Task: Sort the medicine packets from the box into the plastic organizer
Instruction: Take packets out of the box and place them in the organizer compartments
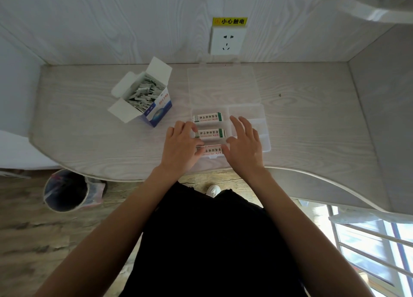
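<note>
— What are the hands doing at the counter point(89, 144)?

— Both are sitting over the clear plastic organizer point(263, 126), whose lid is lying open toward the wall. The left hand point(181, 147) is curling its fingers onto the near end of the nearest medicine packet point(211, 150), so its grip is closing on that packet. The right hand point(244, 144) is spreading its fingers wide, its thumb touching the packet's other end.

— And the rest?

— Two more packets point(209, 117) are lying in the left compartments beyond it. The opened box point(145, 95), holding many small sachets, is standing just left of the organizer.
</note>
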Demonstrator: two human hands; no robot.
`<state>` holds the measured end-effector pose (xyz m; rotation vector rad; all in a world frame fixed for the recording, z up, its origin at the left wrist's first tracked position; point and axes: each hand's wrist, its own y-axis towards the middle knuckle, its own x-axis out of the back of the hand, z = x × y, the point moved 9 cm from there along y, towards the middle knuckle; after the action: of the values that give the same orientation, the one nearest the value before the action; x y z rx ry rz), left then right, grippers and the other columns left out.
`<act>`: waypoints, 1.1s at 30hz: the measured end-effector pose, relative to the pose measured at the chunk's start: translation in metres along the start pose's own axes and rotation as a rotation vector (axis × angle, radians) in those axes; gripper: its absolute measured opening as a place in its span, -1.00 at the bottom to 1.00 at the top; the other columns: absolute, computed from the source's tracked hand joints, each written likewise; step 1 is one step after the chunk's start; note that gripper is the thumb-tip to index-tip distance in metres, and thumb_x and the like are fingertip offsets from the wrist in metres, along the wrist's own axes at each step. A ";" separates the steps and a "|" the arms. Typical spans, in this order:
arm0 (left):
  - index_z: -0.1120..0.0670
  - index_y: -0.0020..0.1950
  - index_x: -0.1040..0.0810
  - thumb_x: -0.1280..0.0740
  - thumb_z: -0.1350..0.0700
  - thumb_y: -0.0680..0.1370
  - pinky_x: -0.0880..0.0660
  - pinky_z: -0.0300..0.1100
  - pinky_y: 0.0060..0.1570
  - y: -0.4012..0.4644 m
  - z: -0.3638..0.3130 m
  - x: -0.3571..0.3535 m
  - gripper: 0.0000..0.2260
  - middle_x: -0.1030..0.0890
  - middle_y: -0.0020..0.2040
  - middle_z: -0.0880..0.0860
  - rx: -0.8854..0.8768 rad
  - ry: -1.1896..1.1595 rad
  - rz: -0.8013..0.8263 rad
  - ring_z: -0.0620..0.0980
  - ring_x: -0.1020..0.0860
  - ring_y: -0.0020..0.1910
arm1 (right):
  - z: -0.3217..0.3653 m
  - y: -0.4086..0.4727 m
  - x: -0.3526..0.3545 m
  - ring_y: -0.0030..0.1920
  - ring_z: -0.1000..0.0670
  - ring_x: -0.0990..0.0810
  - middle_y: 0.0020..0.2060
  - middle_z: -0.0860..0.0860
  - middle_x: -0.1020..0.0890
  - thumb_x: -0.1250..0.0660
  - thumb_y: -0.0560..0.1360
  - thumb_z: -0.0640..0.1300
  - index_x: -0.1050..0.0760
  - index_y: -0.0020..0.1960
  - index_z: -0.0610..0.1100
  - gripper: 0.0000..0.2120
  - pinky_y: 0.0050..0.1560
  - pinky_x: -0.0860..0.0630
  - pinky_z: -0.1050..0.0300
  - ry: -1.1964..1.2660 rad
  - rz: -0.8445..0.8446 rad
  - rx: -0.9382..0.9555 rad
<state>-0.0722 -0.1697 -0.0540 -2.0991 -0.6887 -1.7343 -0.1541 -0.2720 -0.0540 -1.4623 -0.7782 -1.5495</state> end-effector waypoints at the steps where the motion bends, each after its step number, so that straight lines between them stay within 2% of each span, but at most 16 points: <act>1: 0.00 -0.16 -0.70 -0.50 -0.06 0.32 -0.33 -0.04 -0.09 0.000 0.000 0.000 -0.82 -0.53 -0.01 0.03 -0.001 0.002 0.001 0.10 -0.41 0.01 | 0.001 -0.001 0.003 0.37 -0.18 -0.36 0.33 -0.13 -0.45 -0.45 0.36 -0.16 -0.66 -0.27 -0.20 -0.89 0.21 -0.40 -0.07 -0.002 -0.016 0.000; 3: 0.00 -0.17 -0.70 -0.50 -0.06 0.31 -0.31 -0.05 -0.07 0.001 -0.002 -0.001 -0.81 -0.54 -0.01 0.04 -0.004 0.007 0.008 0.12 -0.43 0.01 | 0.004 -0.001 0.002 0.37 -0.19 -0.34 0.33 -0.14 -0.44 -0.43 0.37 -0.20 -0.65 -0.30 -0.21 -0.89 0.23 -0.39 -0.08 0.010 -0.015 0.020; 7: -0.01 -0.19 -0.70 -0.52 -0.07 0.28 -0.20 -0.11 -0.05 0.003 -0.008 -0.001 -0.80 -0.56 -0.02 0.03 0.001 -0.001 0.017 0.09 -0.41 0.00 | 0.000 0.000 -0.005 0.47 -0.09 -0.10 0.46 -0.03 -0.25 -0.24 0.53 -0.16 -0.67 -0.15 -0.20 -0.75 0.36 -0.18 0.00 0.125 0.034 -0.038; 10: 0.00 -0.19 -0.70 -0.55 -0.05 0.24 -0.19 -0.10 -0.06 0.006 -0.013 0.000 -0.78 -0.57 -0.04 0.03 -0.010 -0.004 0.031 0.12 -0.45 -0.02 | -0.001 -0.001 -0.007 0.48 -0.05 -0.07 0.47 0.01 -0.21 -0.21 0.55 -0.14 -0.67 -0.13 -0.18 -0.72 0.37 -0.17 0.02 0.152 0.042 -0.044; 14: 0.00 -0.21 -0.70 -0.55 -0.06 0.23 -0.19 -0.11 -0.07 0.010 -0.018 0.002 -0.78 -0.58 -0.07 0.03 -0.052 0.001 0.032 0.12 -0.48 -0.06 | -0.004 -0.003 -0.001 0.41 -0.10 -0.26 0.39 -0.06 -0.38 -0.29 0.50 -0.18 -0.66 -0.20 -0.21 -0.79 0.28 -0.29 -0.03 0.175 -0.049 -0.040; 17: 0.01 -0.21 -0.69 -0.55 -0.05 0.25 -0.30 -0.08 -0.08 0.009 -0.018 0.003 -0.80 -0.58 -0.09 0.01 -0.068 -0.031 0.037 0.10 -0.49 -0.07 | -0.014 -0.003 0.006 0.30 -0.12 -0.40 0.27 -0.08 -0.51 -0.36 0.46 -0.18 -0.66 -0.19 -0.19 -0.86 0.19 -0.34 0.00 0.284 -0.143 -0.074; 20: 0.04 -0.20 -0.68 -0.55 0.03 0.28 -0.38 -0.09 -0.12 0.005 -0.019 0.010 -0.84 -0.59 -0.10 0.02 -0.093 -0.103 0.019 0.09 -0.50 -0.09 | -0.021 -0.001 0.013 0.26 -0.13 -0.43 0.22 -0.07 -0.54 -0.38 0.45 -0.16 -0.65 -0.14 -0.12 -0.92 0.16 -0.26 0.07 0.431 -0.170 -0.080; 23: 0.08 -0.12 -0.66 -0.43 0.06 0.42 -0.44 -0.12 -0.11 -0.001 -0.016 0.041 -0.88 -0.59 -0.07 0.03 -0.128 -0.203 -0.128 0.05 -0.49 -0.09 | -0.014 0.005 0.028 0.26 -0.03 -0.41 0.23 0.01 -0.52 -0.37 0.48 -0.13 -0.64 -0.05 -0.05 -0.91 0.21 -0.21 0.20 0.647 -0.133 -0.044; 26: 0.10 0.00 -0.62 -0.35 0.07 0.49 -0.36 -0.15 0.01 -0.012 0.016 0.095 -0.84 -0.60 -0.01 0.05 -0.011 -0.231 -0.409 0.05 -0.49 -0.01 | 0.011 0.025 0.058 0.19 0.03 -0.43 0.13 0.07 -0.55 -0.36 0.49 -0.11 -0.62 -0.02 0.00 -0.90 0.15 -0.20 0.44 0.759 -0.147 0.036; 28: 0.09 0.12 -0.56 -0.36 0.01 0.44 -0.30 -0.12 0.08 -0.017 0.053 0.116 -0.71 -0.57 0.10 0.08 0.169 -0.160 -0.496 0.10 -0.47 0.11 | 0.040 0.045 0.077 0.11 -0.01 -0.48 0.01 0.08 -0.61 -0.36 0.49 -0.11 -0.62 -0.01 -0.01 -0.90 0.13 -0.31 0.28 0.734 -0.184 0.127; 30: 0.12 0.26 -0.45 -0.39 -0.09 0.38 -0.26 -0.05 0.20 -0.015 0.090 0.111 -0.48 -0.51 0.22 0.12 0.340 -0.107 -0.419 0.13 -0.41 0.22 | 0.070 0.068 0.090 0.04 -0.05 -0.52 -0.07 0.06 -0.65 -0.34 0.49 -0.11 -0.61 -0.01 -0.04 -0.89 0.08 -0.38 0.05 0.664 -0.223 0.202; 33: 0.16 0.41 -0.29 -0.46 -0.20 0.31 -0.24 0.10 0.31 -0.013 0.129 0.080 -0.21 -0.42 0.34 0.16 0.533 -0.156 -0.223 0.17 -0.37 0.32 | 0.122 0.101 0.090 0.07 -0.08 -0.48 -0.07 0.05 -0.66 -0.27 0.52 -0.08 -0.59 0.03 -0.04 -0.84 0.04 -0.27 0.04 0.445 -0.164 0.315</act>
<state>0.0370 -0.0769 -0.0025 -1.8384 -1.3091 -1.2959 -0.0050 -0.2242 0.0393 -0.8023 -0.8381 -1.7023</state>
